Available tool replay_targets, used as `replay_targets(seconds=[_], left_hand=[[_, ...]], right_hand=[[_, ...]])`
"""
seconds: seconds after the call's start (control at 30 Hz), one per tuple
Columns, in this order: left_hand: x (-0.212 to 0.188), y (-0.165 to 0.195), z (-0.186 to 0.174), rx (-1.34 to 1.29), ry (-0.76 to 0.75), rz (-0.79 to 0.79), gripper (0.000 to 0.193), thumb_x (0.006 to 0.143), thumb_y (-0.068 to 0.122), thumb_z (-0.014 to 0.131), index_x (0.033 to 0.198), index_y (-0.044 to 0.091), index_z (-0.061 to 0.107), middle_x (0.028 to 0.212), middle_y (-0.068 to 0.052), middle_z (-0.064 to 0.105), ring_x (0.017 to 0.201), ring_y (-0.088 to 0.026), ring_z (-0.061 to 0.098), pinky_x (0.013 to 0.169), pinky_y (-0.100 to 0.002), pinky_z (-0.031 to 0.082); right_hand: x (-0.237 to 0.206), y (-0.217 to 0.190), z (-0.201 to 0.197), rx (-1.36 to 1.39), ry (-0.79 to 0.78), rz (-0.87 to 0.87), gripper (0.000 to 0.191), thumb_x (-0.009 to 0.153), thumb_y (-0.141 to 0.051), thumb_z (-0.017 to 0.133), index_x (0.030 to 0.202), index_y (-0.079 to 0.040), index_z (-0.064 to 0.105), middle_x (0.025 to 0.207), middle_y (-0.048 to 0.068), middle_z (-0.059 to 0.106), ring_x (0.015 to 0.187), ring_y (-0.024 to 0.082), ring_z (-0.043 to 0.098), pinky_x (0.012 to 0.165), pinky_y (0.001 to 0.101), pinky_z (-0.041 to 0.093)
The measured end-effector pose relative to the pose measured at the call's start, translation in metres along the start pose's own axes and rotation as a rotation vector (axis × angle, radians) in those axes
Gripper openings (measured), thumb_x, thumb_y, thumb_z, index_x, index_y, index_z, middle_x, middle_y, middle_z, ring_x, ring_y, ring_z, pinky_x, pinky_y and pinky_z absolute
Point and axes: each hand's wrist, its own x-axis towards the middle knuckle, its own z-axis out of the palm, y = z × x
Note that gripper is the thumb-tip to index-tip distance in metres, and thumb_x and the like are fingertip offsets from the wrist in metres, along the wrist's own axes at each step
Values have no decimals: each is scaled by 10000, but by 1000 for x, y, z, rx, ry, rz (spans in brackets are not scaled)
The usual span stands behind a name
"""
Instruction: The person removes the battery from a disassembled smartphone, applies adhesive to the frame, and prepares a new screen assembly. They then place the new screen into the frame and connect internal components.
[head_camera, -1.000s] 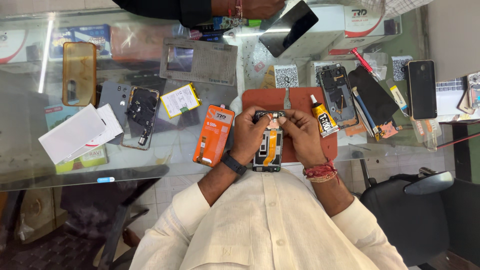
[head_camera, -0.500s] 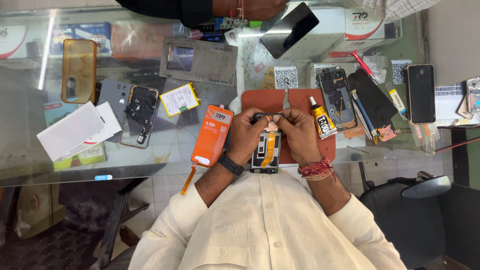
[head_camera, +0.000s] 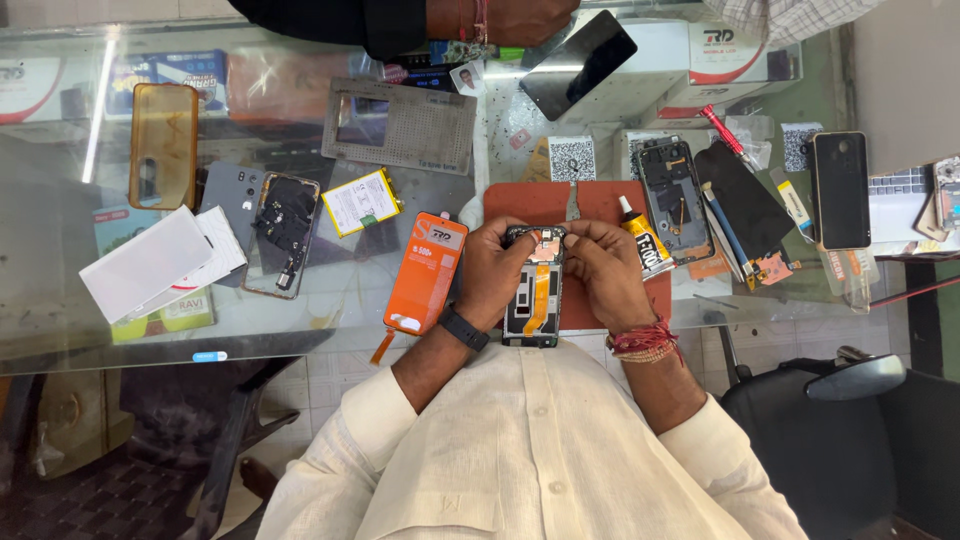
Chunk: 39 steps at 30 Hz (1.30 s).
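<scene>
An opened phone (head_camera: 533, 300) with an orange ribbon cable lies lengthwise on a red work mat (head_camera: 600, 205) at the glass counter's near edge. My left hand (head_camera: 497, 268), with a black watch on the wrist, grips the phone's left side near its top. My right hand (head_camera: 606, 272), wearing red thread bands at the wrist, pinches the top right corner of the phone. Both thumbs press at the phone's upper end. A glue tube (head_camera: 645, 243) lies just right of my right hand, and metal tweezers (head_camera: 573, 200) lie on the mat beyond the phone.
An orange box (head_camera: 427, 270) lies left of my left hand. Further left are a yellow battery (head_camera: 362, 200), an opened phone back (head_camera: 283, 232) and white cards (head_camera: 160, 262). Right of the mat lie a phone frame (head_camera: 673, 198) and a black phone (head_camera: 839, 190). Another person's hand (head_camera: 500, 18) holds a dark screen (head_camera: 578, 64) across the counter.
My hands stay on the phone's top end with only slight finger shifts. The view has drifted a little; the other person's dark screen has barely moved.
</scene>
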Motion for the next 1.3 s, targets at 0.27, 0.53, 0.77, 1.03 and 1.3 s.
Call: replay_targets(seconds=[0.27,0.53,0.77,1.03,1.3], left_hand=[[1,5,0,-55,40,-64,90,899,58,714,873,-28,706,751,-28,712,644,-54,638,561,-234,524],[-3,1,-3,-20,43,-8,101,918,73,726,943,-21,702,803,-15,704,697,-44,623,611,-233,519],[-16,21,2,-123,-47,-58,173,942,29,699,1103,-27,672,979,-52,740,859,-69,673,757,-242,560],[-20,49,5,-503,-138,84,412,996,10,611,1360,113,446,1110,-63,649,989,-120,670,886,-314,593],[-23,43,-12,-768,-336,-15,341,1088,316,580,1298,70,470,1166,-132,624,795,-142,562,513,-218,492]], right_hand=[[3,13,-12,-90,45,-39,149,986,-38,644,1108,46,662,864,30,680,675,71,605,618,222,509],[4,18,-14,-138,3,-82,146,1000,-57,667,1101,47,682,837,34,678,670,63,596,610,210,487],[-11,1,-6,86,27,-41,126,981,-51,672,1076,31,684,874,55,717,707,103,621,647,246,495],[-55,-31,35,-345,-199,-433,514,924,-100,771,1384,35,586,1009,-1,591,900,71,575,787,216,489],[-57,-49,61,-852,-162,-606,647,861,-364,775,1390,-19,633,786,28,503,676,101,474,579,256,386]])
